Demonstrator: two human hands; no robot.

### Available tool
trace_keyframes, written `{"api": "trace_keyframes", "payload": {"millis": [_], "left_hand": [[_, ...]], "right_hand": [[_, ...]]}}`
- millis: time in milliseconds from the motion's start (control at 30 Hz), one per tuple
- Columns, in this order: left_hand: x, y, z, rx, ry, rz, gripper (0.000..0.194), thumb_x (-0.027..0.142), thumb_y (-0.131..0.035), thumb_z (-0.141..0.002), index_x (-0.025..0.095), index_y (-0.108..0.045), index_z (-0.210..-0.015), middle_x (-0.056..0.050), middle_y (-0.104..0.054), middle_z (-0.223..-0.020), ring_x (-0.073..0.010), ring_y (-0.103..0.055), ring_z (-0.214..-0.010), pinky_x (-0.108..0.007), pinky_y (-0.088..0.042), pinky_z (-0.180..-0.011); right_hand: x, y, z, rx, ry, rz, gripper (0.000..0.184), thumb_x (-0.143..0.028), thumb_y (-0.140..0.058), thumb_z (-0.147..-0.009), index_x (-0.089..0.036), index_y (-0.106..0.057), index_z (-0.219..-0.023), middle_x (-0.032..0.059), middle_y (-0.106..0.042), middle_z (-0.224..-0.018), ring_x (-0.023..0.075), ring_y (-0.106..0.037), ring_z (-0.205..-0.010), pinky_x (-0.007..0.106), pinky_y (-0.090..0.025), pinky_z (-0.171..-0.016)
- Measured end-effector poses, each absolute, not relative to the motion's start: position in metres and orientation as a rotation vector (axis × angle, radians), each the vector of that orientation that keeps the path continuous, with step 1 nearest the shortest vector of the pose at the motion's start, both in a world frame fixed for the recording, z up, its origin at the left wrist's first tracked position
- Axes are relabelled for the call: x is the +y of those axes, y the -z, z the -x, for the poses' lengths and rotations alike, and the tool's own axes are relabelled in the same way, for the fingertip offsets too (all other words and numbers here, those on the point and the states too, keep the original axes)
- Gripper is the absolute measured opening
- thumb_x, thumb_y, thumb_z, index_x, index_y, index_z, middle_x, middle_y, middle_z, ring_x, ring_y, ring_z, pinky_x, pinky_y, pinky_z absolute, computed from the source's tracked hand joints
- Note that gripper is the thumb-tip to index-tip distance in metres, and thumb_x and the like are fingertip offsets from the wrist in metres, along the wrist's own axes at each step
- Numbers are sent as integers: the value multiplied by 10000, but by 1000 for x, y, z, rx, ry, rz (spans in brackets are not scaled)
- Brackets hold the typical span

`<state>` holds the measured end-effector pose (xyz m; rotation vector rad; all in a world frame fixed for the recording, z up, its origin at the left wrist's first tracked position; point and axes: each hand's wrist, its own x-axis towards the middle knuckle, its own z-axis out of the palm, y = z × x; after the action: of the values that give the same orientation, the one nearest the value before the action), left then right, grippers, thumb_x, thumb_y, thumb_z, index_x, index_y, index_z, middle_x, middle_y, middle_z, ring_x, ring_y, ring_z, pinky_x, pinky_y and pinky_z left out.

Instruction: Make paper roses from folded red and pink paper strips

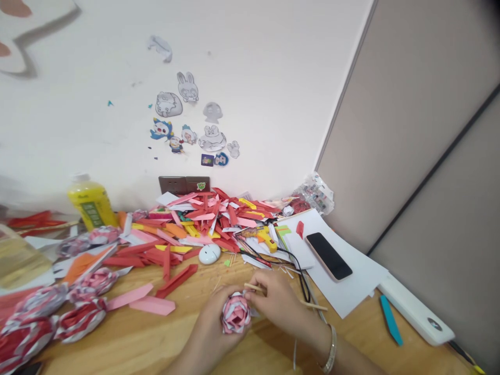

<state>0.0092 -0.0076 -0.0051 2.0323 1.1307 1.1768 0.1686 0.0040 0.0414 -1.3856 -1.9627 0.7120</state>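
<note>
In the lower middle of the view, my left hand (219,323) is wrapped round a pink and white folded-paper flower (236,313), its layered top facing up. Beside it, my right hand (273,299) pinches a thin wooden stick (254,287) close to the flower's edge. The stick's length runs through the hand, and a pale end shows past the wrist on the right. A bracelet (331,348) circles my right wrist. Whether the stick touches the flower cannot be made out.
Folded red, pink and yellow paper strips (211,213) lie heaped along the wall. Several finished paper flowers (80,317) and a yellow drink bottle (91,203) stand left. A yellow glue gun (266,238), its black cord, a phone (328,255) and a white power strip (416,310) lie right.
</note>
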Motion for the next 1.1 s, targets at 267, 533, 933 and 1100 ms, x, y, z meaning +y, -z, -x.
{"api": "trace_keyframes", "payload": {"millis": [267,533,933,1100], "left_hand": [[-7,-1,-9,1215,-1128,-2051,267,177,-590,-634,211,-615,-898,-48,-691,-845,-224,-645,-771,-320,-528,-684],[-6,3,-10,1175,-1195,-1851,257,207,-619,-640,183,-600,-895,-42,-697,-828,-218,-664,-740,-306,-541,-660],[-7,3,-10,1113,-1150,-1806,260,182,-608,-660,177,-577,-919,-51,-685,-861,-213,-659,-778,-314,-532,-697],[-7,8,-9,1152,-1122,-1815,271,200,-596,-678,175,-551,-945,-62,-677,-886,-219,-656,-795,-330,-532,-711]], "right_hand": [[6,-38,-169,-1897,-888,1319,141,-98,-565,-668,-201,-639,-731,-39,-625,-709,115,-518,-643,196,-349,-571],[9,-26,-168,-1793,-973,1284,188,-122,-570,-677,-194,-655,-828,-15,-645,-766,133,-560,-695,217,-409,-630],[9,-21,-163,-1689,-1028,1281,173,-109,-544,-651,-175,-644,-775,-21,-606,-684,123,-532,-634,200,-398,-560],[10,-22,-165,-1651,-1137,1243,132,-148,-567,-657,-157,-637,-768,-12,-612,-717,130,-542,-673,213,-407,-604]]}}
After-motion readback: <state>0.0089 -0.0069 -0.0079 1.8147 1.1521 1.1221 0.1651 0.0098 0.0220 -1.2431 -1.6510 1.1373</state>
